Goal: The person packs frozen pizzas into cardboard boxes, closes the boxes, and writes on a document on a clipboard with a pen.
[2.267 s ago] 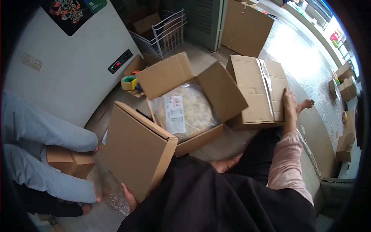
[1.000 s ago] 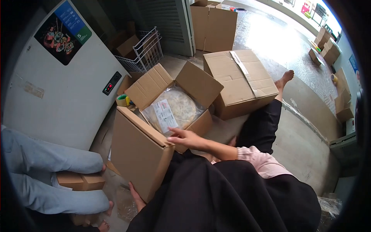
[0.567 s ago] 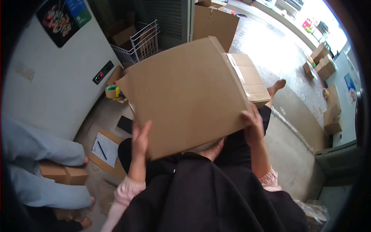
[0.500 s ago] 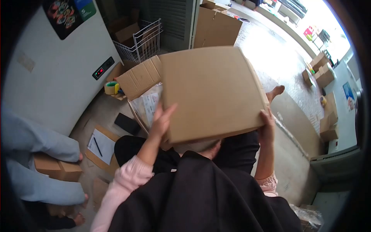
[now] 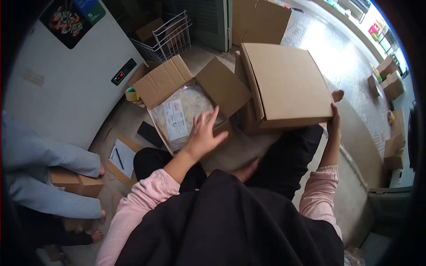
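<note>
A closed cardboard box (image 5: pixel 290 84) stands tilted to the right of centre, over my bent right leg. My right hand (image 5: pixel 335 117) grips its near right corner. My left hand (image 5: pixel 204 135) is raised with its fingers spread and nothing in it, above an open cardboard box (image 5: pixel 162 84) whose flaps stand up. Inside that open box lies a clear plastic bag (image 5: pixel 191 99) of pale contents with a white printed label (image 5: pixel 176 117). Part of the bag is hidden behind my left hand.
A dark flat object (image 5: pixel 150 134) and a clipboard (image 5: pixel 122 159) with paper and pen lie on the floor at left. Another person's legs (image 5: pixel 57 155) are beside a box. Behind are a tape roll (image 5: pixel 131 94), wire basket (image 5: pixel 175 37) and large carton (image 5: pixel 262 22).
The closed box has moved right and away, uncovering the open box and its bag. My left hand has come off the closed box; my right hand has moved right with it.
</note>
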A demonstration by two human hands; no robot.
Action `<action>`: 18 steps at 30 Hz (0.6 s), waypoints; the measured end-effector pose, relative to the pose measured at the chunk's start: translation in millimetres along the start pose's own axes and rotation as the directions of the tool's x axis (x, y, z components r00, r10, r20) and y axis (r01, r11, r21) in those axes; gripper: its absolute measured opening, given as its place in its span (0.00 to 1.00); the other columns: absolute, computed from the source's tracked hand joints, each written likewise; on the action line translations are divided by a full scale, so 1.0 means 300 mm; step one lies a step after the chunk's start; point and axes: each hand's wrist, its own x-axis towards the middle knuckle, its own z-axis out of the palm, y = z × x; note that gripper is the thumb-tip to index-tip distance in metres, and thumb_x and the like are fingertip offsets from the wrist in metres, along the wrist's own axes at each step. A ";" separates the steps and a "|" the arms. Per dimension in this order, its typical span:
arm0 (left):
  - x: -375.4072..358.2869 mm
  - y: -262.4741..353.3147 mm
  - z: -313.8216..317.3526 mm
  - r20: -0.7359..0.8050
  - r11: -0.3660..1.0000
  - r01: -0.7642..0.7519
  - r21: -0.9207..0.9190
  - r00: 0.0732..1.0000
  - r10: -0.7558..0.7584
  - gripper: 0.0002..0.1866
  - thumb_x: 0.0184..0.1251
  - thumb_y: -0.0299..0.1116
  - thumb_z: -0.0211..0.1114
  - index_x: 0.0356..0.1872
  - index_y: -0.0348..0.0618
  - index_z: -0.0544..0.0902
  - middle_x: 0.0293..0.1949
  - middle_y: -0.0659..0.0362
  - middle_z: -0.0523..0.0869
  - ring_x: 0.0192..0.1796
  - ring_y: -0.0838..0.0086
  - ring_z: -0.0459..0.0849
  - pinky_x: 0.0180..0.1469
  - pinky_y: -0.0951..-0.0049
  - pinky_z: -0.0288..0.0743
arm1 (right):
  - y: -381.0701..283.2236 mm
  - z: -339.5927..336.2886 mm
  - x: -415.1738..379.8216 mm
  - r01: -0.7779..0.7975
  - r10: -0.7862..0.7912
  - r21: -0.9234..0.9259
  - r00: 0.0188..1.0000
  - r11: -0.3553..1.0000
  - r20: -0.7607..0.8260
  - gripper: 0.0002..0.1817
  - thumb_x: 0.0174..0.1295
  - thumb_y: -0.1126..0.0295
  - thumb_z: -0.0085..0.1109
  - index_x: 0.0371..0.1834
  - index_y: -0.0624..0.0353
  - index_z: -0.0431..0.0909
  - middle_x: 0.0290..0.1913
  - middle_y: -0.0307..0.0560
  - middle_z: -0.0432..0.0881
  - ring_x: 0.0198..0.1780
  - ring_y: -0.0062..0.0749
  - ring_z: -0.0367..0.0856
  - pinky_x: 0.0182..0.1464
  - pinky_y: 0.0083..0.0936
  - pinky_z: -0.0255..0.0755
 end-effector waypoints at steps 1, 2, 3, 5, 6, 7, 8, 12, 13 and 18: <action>-0.097 -0.055 0.051 0.013 0.990 -0.017 0.138 1.000 0.016 0.33 0.50 0.36 0.68 0.60 0.45 0.70 0.49 0.52 0.73 0.54 0.57 0.69 0.60 0.62 0.62 | 0.003 0.007 0.009 0.016 -0.016 -0.008 0.997 1.000 -0.069 0.26 0.60 0.60 0.53 0.56 0.69 0.69 0.54 0.55 0.73 0.54 0.34 0.73 0.57 0.27 0.64; -0.158 -0.091 0.081 0.023 0.963 -0.038 0.268 0.999 0.034 0.31 0.47 0.34 0.69 0.57 0.47 0.73 0.49 0.55 0.73 0.55 0.59 0.68 0.58 0.61 0.62 | 0.001 0.011 -0.013 0.000 -0.001 -0.009 0.997 1.000 -0.077 0.26 0.60 0.60 0.53 0.56 0.69 0.69 0.54 0.55 0.73 0.54 0.34 0.73 0.57 0.27 0.64; -0.166 -0.107 0.081 0.032 0.964 -0.037 0.265 0.999 0.030 0.31 0.47 0.34 0.69 0.57 0.47 0.73 0.49 0.55 0.73 0.55 0.59 0.68 0.58 0.61 0.62 | -0.013 0.041 -0.041 0.166 -0.375 -0.571 0.887 0.804 -0.271 0.22 0.61 0.60 0.52 0.53 0.66 0.72 0.51 0.54 0.75 0.50 0.33 0.75 0.54 0.27 0.66; -0.135 -0.144 0.076 0.003 0.935 -0.057 0.350 0.998 0.060 0.25 0.46 0.32 0.67 0.50 0.51 0.76 0.45 0.59 0.74 0.51 0.62 0.69 0.54 0.63 0.63 | -0.075 0.194 -0.183 0.279 -0.805 -0.895 0.578 0.347 -0.132 0.13 0.62 0.64 0.51 0.45 0.60 0.76 0.41 0.50 0.77 0.40 0.31 0.76 0.45 0.27 0.68; -0.136 -0.162 0.072 0.004 0.939 -0.055 0.339 0.998 0.058 0.25 0.46 0.32 0.67 0.50 0.51 0.76 0.45 0.59 0.74 0.51 0.62 0.69 0.54 0.63 0.63 | -0.079 0.322 -0.327 0.464 -0.865 -0.815 0.495 0.346 -0.086 0.09 0.62 0.68 0.51 0.39 0.58 0.78 0.34 0.46 0.77 0.34 0.30 0.74 0.40 0.27 0.68; -0.129 -0.184 0.060 0.017 0.932 -0.096 0.348 0.995 0.096 0.23 0.46 0.31 0.67 0.48 0.52 0.77 0.43 0.61 0.74 0.49 0.63 0.69 0.52 0.63 0.63 | -0.037 0.409 -0.430 0.582 -0.853 -0.753 0.519 0.306 0.055 0.05 0.61 0.71 0.51 0.35 0.59 0.77 0.32 0.43 0.77 0.31 0.29 0.74 0.35 0.24 0.68; -0.114 -0.211 0.039 0.030 0.922 -0.141 0.361 0.990 0.139 0.21 0.47 0.30 0.66 0.46 0.53 0.77 0.41 0.62 0.74 0.47 0.64 0.69 0.50 0.64 0.64 | 0.049 0.457 -0.530 0.620 -0.642 -0.521 0.748 0.587 0.166 0.05 0.58 0.74 0.53 0.36 0.59 0.77 0.31 0.45 0.78 0.32 0.32 0.76 0.35 0.24 0.70; -0.094 -0.340 -0.041 0.058 0.887 -0.204 0.413 0.978 0.198 0.16 0.46 0.32 0.67 0.39 0.52 0.78 0.38 0.62 0.73 0.44 0.64 0.69 0.47 0.65 0.63 | 0.403 0.699 -0.735 0.734 -0.177 -0.594 0.666 0.329 0.725 0.16 0.53 0.76 0.55 0.47 0.56 0.75 0.39 0.53 0.76 0.35 0.50 0.79 0.37 0.38 0.74; -0.086 -0.355 -0.052 0.054 0.898 -0.196 0.395 0.980 0.190 0.13 0.45 0.34 0.68 0.35 0.51 0.78 0.38 0.61 0.73 0.45 0.64 0.69 0.47 0.64 0.62 | 0.495 0.707 -0.720 0.685 -0.087 -0.696 0.723 0.216 0.685 0.22 0.54 0.77 0.51 0.55 0.56 0.68 0.44 0.56 0.75 0.38 0.54 0.79 0.38 0.40 0.75; -0.083 -0.322 -0.014 -0.011 0.888 -0.054 0.456 0.998 0.067 0.12 0.44 0.38 0.67 0.33 0.50 0.79 0.39 0.61 0.75 0.48 0.64 0.69 0.47 0.61 0.62 | 0.828 0.702 -0.585 0.541 0.094 -0.841 0.836 0.019 0.541 0.25 0.53 0.80 0.46 0.58 0.57 0.65 0.43 0.58 0.77 0.39 0.60 0.78 0.40 0.44 0.74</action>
